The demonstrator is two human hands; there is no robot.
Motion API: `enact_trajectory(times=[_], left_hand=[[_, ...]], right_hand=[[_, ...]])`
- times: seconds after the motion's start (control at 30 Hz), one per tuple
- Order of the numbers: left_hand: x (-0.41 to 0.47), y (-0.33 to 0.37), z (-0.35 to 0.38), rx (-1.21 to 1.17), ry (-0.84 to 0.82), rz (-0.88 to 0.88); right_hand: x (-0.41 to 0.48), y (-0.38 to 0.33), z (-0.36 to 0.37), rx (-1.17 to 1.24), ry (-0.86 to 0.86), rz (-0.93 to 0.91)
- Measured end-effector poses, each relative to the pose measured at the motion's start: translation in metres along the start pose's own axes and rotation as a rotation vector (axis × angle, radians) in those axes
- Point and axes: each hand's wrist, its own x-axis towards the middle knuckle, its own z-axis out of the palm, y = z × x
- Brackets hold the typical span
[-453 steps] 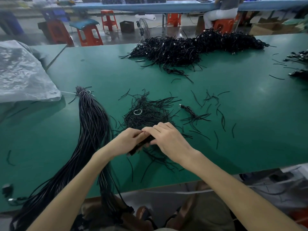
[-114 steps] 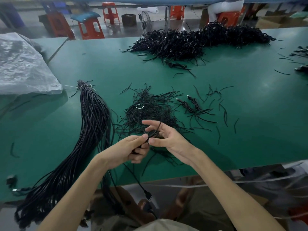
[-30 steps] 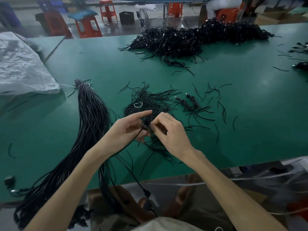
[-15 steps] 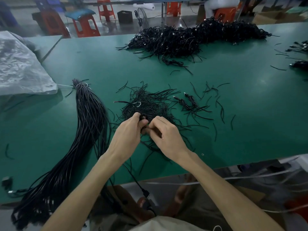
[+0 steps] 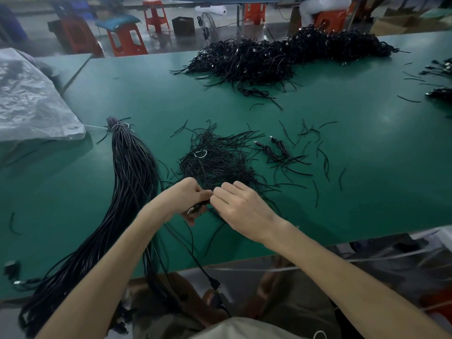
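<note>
My left hand [image 5: 188,199] curls round a small folded coil of thin black cable [image 5: 201,206], smooth and rubbery, with a bright metal plug tip [image 5: 190,211] poking out under my palm. My right hand [image 5: 242,209] meets it knuckle to knuckle, fingers bent, pinching the same coil. One strand hangs from it toward my lap. Just beyond my knuckles lies a wiry tangle of short black ties [image 5: 217,165]. Left of my left wrist, a long tied bundle [image 5: 132,172] of glossy cords lies on the matte green table [image 5: 367,172].
</note>
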Motion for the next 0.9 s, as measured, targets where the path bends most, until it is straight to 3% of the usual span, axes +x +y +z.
enact_trajectory(times=[0.33,0.53,0.7,0.77,0.83,0.9], left_hand=[[-0.009,-0.011,0.005,0.004,-0.018,0.176],[-0.012,-0.003,0.001,0.087,-0.035,0.302],[-0.012,-0.011,-0.004,-0.169,0.042,0.295],[-0.007,-0.02,-0.01,-0.066,0.192,0.175],[-0.003,-0.034,-0.019,0.246,0.359,0.019],[-0.002,-0.05,-0.026,0.5,0.398,-0.056]], right_hand=[[-0.009,0.0,0.001,0.286,-0.038,0.251],[-0.009,0.009,0.005,0.141,-0.14,0.331],[-0.012,0.03,0.006,0.207,-0.151,0.548],[-0.011,0.049,0.005,0.306,-0.128,0.755],[-0.011,0.071,0.004,0.389,-0.084,0.946],[-0.011,0.094,0.006,0.397,-0.052,1.071]])
